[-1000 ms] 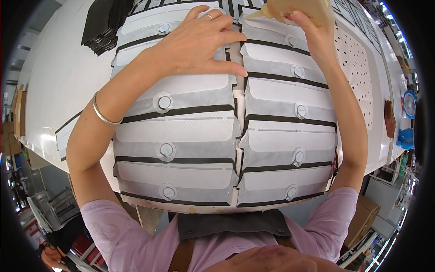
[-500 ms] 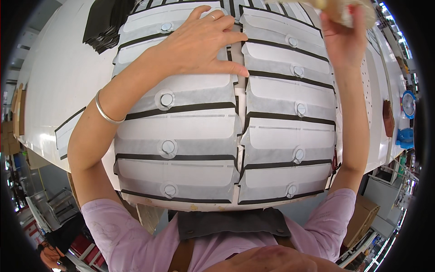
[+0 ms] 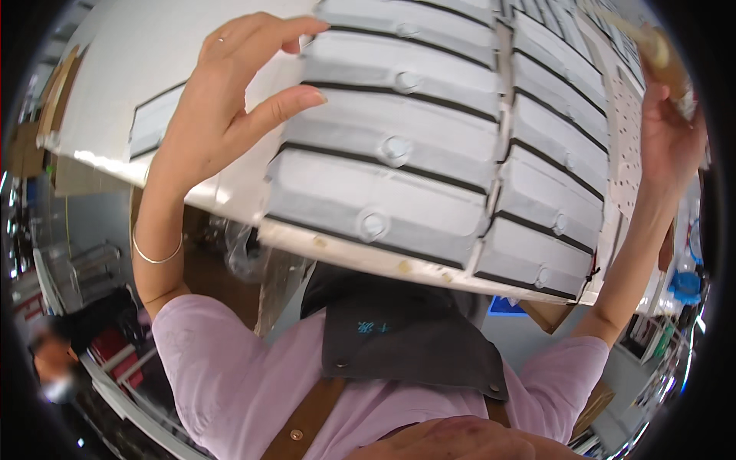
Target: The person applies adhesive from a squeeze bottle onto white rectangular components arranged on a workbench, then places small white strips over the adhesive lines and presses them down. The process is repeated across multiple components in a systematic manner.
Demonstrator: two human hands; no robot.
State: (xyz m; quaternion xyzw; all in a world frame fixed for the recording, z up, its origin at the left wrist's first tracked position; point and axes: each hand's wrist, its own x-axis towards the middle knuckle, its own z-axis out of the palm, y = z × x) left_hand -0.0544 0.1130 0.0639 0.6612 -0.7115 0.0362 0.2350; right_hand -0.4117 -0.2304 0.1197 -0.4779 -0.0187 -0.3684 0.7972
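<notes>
My left hand is at the left edge of the left column of grey-and-white flat pieces, thumb and fingers spread apart. The pieces overlap in two columns; each has a black strip along its lower edge and a round clear disc in the middle. At the far right, my right hand is raised with its fingers wrapped round a tan tool. The tool is blurred, with a pale bar reaching away to the upper left, and its kind cannot be made out.
A single grey-and-white piece lies apart on the white table to the left. A dotted pale strip runs beside the right column. Blue objects show beyond the table's right side. A person is at the lower left.
My view has turned and shifted, so the columns now tilt. My left hand has left the gap between the columns for the left column's outer edge. My right hand keeps the tan tool.
</notes>
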